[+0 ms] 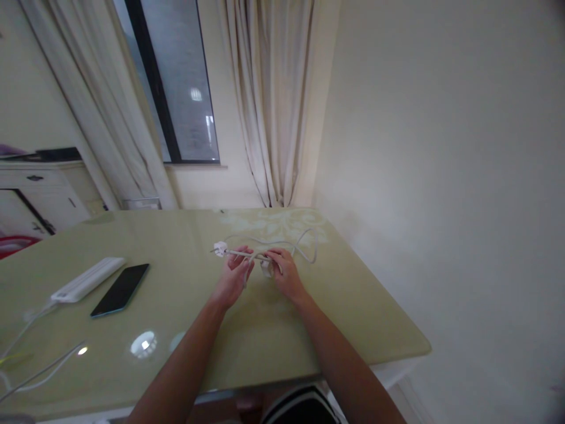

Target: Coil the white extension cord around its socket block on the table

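My left hand (235, 274) is closed round a pale cable (259, 257), a little above the table. From its far side a white plug (220, 248) sticks out to the left, prongs outward. My right hand (283, 272) grips the same cable further right, its fingers curled over it. Just under those fingers sits a small white piece (266, 268), whose kind I cannot make out. Behind the hands, a loose loop of thin white cord (309, 247) lies across the tabletop.
On the glossy green table (353, 312), a white power strip (88, 280) lies at the left beside a dark phone (120, 290). More cords (44, 371) trail at the near left edge. A wall (441, 176) rises at the right, and curtains (273, 100) hang behind the table.
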Available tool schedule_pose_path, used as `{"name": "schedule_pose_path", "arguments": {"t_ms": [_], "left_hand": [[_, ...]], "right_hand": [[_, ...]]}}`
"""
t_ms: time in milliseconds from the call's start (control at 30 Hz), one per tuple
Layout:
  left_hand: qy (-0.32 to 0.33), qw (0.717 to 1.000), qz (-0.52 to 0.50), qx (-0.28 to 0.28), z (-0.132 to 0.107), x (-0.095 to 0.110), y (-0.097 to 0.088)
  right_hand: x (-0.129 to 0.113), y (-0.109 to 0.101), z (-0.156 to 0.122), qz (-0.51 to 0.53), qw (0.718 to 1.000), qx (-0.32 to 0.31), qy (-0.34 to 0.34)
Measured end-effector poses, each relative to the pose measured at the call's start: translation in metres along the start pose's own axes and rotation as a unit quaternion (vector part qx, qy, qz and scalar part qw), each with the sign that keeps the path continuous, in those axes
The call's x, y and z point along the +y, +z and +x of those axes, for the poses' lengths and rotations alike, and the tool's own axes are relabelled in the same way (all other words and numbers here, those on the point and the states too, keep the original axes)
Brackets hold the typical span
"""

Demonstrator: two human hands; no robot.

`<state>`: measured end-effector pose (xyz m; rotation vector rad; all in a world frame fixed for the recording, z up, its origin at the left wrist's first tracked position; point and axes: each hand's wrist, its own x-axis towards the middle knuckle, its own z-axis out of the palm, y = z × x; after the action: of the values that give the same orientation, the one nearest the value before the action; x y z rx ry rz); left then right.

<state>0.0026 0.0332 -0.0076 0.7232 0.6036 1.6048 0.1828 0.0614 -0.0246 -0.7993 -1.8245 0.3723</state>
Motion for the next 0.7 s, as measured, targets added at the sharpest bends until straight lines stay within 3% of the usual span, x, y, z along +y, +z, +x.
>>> {"name": "schedule_pose_path", "arguments": {"t_ms": [133, 333, 533, 700], "left_hand": [[0.007, 0.998, 0.052, -0.028, -0.001, 0.000, 0.003], [0.045, 0.991, 0.123, -0.011, -0.001, 0.004, 0.006], [0.061, 0.977, 0.181, -0.093, -0.005, 0.004, 0.003], [0.127, 0.965, 0.214, -0.079, -0.006, 0.002, 0.005]], "right_hand": [[0.001, 0.002, -0.001, 0.006, 1.000, -0.010, 0.017], [0.000, -0.004, 0.000, 0.010, 1.000, -0.013, 0.009], [0.003, -0.011, -0.005, 0.051, 0.998, -0.026, -0.020], [-0.003, 0.001, -0.009, 0.054, 0.995, -0.071, -0.047]]}}
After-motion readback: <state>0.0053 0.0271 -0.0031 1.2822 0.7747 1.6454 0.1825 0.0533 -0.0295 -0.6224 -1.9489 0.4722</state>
